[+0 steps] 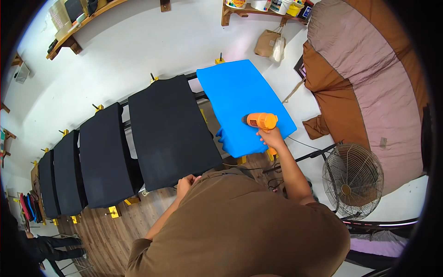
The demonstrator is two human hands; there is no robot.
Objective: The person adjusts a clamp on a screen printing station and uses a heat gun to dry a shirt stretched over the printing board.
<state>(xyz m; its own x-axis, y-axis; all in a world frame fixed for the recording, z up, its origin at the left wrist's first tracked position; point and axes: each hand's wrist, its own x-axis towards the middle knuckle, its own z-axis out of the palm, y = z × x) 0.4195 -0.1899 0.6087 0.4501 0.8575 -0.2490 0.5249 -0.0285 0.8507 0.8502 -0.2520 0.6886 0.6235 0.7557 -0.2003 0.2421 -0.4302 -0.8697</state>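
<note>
My right hand [271, 137] is wrapped tight around the grip of the orange heat gun [261, 121], which I hold out at the end of a nearly straight arm. The gun's body lies crosswise, its nozzle end pointing to the left in the picture and sitting right over the blue panel [242, 104]. That panel is the last in a row of flat boards; its long axis runs away from me, from the near edge just below my fist up toward the white wall [138, 51]. So the blue surface spreads up and to the left of my fist, with the near right-hand corner closest to the gun. Whether the nozzle touches the panel or hovers just above it, I cannot tell. My left hand [185, 183] is drawn in close to my chest, curled loosely at the near edge of the neighbouring black panel [170, 131]; I cannot make out whether it holds anything. It is well apart from the blue panel, so the right hand is plainly the nearer one. A standing fan [353, 180] sits off to my right.
</note>
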